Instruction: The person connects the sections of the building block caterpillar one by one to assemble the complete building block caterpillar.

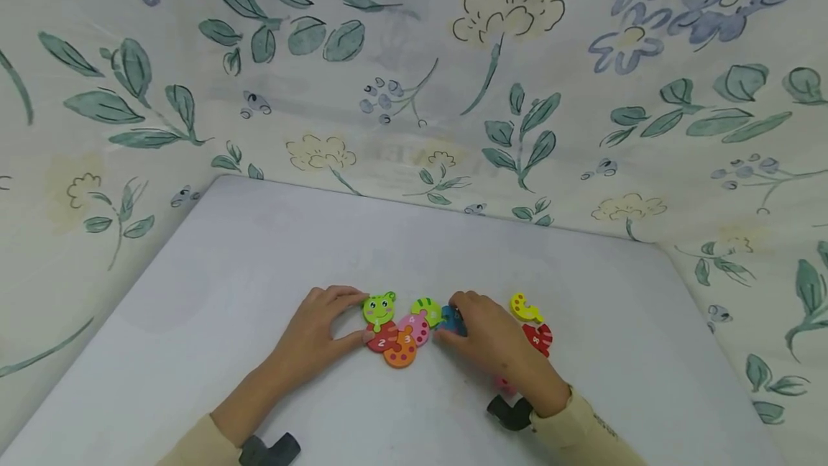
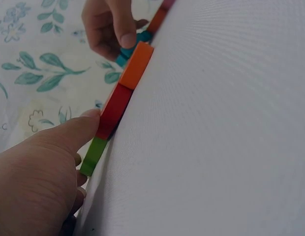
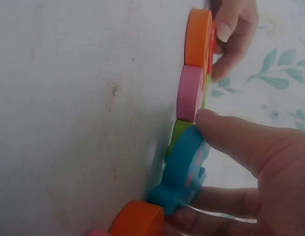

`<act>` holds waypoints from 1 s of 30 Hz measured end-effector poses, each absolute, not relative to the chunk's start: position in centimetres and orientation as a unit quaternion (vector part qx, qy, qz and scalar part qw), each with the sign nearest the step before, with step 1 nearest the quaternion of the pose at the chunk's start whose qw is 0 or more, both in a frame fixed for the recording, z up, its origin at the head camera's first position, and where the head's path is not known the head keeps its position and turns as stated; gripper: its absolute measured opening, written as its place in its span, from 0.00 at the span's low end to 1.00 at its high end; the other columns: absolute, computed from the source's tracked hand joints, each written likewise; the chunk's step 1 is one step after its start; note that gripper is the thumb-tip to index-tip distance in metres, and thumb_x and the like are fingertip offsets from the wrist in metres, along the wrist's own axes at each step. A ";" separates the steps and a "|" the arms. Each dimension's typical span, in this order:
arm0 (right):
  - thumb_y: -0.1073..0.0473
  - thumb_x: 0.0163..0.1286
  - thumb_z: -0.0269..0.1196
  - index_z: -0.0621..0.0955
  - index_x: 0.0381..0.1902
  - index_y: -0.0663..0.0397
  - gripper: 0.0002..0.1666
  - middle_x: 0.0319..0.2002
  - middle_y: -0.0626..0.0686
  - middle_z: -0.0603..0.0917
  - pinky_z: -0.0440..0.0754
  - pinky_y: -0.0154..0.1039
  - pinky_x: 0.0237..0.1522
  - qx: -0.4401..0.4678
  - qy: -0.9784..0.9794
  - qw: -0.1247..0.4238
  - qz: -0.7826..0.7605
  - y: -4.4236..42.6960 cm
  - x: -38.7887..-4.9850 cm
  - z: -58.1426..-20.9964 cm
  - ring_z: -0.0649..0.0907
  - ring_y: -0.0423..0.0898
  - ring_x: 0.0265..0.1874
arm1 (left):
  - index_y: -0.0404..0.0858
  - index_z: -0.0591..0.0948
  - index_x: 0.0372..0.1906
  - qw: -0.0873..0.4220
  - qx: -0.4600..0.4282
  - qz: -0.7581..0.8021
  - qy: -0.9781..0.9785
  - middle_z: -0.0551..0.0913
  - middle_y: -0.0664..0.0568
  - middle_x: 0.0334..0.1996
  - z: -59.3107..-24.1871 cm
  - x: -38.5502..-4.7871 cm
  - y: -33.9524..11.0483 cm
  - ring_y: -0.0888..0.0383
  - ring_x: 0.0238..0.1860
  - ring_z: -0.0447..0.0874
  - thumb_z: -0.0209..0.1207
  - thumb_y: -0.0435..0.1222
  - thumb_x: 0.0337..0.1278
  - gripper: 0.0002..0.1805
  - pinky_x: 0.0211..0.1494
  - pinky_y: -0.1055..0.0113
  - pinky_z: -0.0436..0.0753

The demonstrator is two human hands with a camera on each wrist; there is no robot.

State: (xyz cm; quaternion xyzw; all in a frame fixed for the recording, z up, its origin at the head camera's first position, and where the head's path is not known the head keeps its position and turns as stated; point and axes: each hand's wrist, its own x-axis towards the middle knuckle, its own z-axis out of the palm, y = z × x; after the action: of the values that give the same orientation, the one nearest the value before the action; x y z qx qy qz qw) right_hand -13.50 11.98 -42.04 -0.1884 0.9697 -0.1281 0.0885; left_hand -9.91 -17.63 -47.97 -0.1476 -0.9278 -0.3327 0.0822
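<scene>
Caterpillar (image 1: pixel 405 340) of five flat multicoloured pieces is pinched by left hand (image 1: pixel 315 329), knobbed blue piece (image 3: pixel 180 160) by right hand (image 1: pixel 493 331), yellow crescent (image 1: pixel 520 305) unjoined rightward.

- A white 2 is showing on the left red puzzle piece (image 1: pixel 382 339).
- A white 3 is standing just right of that, on the orange piece (image 1: pixel 399 357).
- A small, pale figure, seemingly a 4, is sitting a little farther away on the pink piece (image 1: pixel 422 329).
- A white 8 is marking the right red piece (image 1: pixel 537 339), well to the right of the others.
- A small mark, possibly a 1, is appearing low on the green face piece (image 1: pixel 379 308).
- Dark lettering is running along the right sleeve (image 1: pixel 576 426), blurring beyond reading.
</scene>
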 end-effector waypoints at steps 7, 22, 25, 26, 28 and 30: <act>0.38 0.63 0.76 0.81 0.61 0.50 0.35 0.47 0.49 0.84 0.85 0.43 0.47 -0.203 0.969 0.082 -0.113 11.9 -13.3 -42.3 0.80 0.44 0.42 | 0.46 0.82 0.66 0.090 -0.152 -0.328 -0.928 0.80 0.56 0.63 -47.9 -9.9 -17.7 0.56 0.55 0.72 0.78 0.49 0.54 0.34 0.56 0.54 0.78; 0.34 0.61 0.76 0.83 0.60 0.54 0.39 0.49 0.53 0.83 0.86 0.44 0.48 -0.182 0.977 0.076 -0.076 11.2 -13.0 -42.5 0.82 0.48 0.44 | 0.45 0.82 0.66 0.077 -0.147 -0.333 -0.928 0.79 0.55 0.63 -47.6 -9.8 -17.5 0.55 0.56 0.72 0.78 0.48 0.54 0.34 0.58 0.53 0.78; 0.34 0.59 0.77 0.82 0.60 0.53 0.40 0.49 0.52 0.82 0.86 0.43 0.46 -0.192 0.975 0.081 -0.074 11.5 -13.0 -42.5 0.81 0.47 0.44 | 0.45 0.82 0.66 0.078 -0.147 -0.332 -0.929 0.79 0.55 0.63 -47.6 -9.8 -17.5 0.55 0.56 0.72 0.78 0.47 0.54 0.34 0.58 0.52 0.79; 0.34 0.58 0.77 0.82 0.60 0.53 0.40 0.49 0.51 0.82 0.86 0.42 0.46 -0.196 0.974 0.083 -0.073 11.7 -13.0 -42.5 0.80 0.46 0.44 | 0.46 0.82 0.66 0.078 -0.147 -0.331 -0.929 0.79 0.55 0.63 -47.6 -9.8 -17.5 0.55 0.56 0.72 0.78 0.47 0.54 0.34 0.57 0.52 0.79; 0.35 0.58 0.78 0.83 0.61 0.52 0.40 0.49 0.51 0.82 0.85 0.41 0.46 -0.204 0.973 0.085 -0.072 12.0 -13.0 -42.5 0.80 0.46 0.45 | 0.46 0.82 0.66 0.078 -0.147 -0.331 -0.929 0.80 0.55 0.63 -47.6 -9.8 -17.5 0.55 0.56 0.72 0.78 0.47 0.54 0.33 0.58 0.52 0.79; 0.35 0.58 0.78 0.83 0.60 0.51 0.39 0.49 0.49 0.82 0.85 0.40 0.46 -0.212 0.971 0.082 -0.070 12.5 -13.1 -42.4 0.79 0.45 0.44 | 0.46 0.82 0.66 0.077 -0.147 -0.331 -0.929 0.79 0.55 0.63 -47.7 -9.8 -17.5 0.55 0.56 0.72 0.78 0.48 0.54 0.34 0.57 0.53 0.78</act>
State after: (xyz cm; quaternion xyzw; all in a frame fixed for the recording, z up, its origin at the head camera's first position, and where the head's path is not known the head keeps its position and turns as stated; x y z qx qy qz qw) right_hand -13.10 12.51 -42.44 -0.2119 0.9712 -0.0704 0.0825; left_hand -9.83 -17.49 -47.68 -0.1468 -0.9289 -0.3312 0.0771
